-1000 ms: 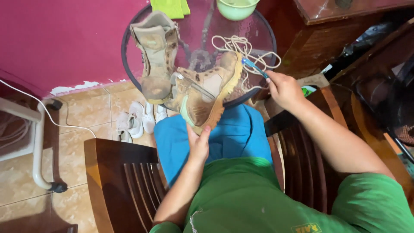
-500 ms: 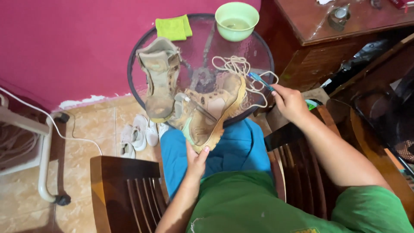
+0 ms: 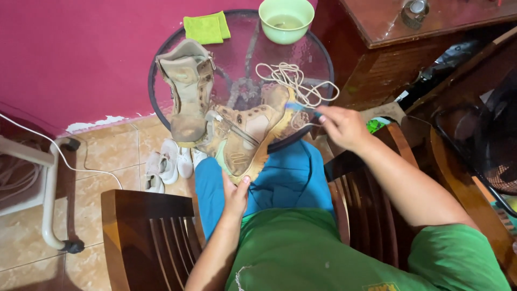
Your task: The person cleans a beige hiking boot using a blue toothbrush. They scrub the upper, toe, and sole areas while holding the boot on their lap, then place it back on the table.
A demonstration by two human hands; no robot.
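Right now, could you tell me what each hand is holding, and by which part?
The left hand holds the tan boot at its heel end. The right hand holds a small blue brush by its handle, against the boot.

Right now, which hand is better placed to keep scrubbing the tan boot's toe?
Right. The right hand holds the small blue brush at the toe of the tan suede boot. The left hand is cupping the boot's heel, steadying it.

Tan boot (image 3: 249,137) with pale green sole edge at centre, second tan boot (image 3: 186,91) at ten o'clock, cream laces (image 3: 293,81), lime cloth (image 3: 206,27) and mint bowl (image 3: 285,19) at twelve o'clock, magenta wall (image 3: 70,54), blue-handled brush (image 3: 301,109).
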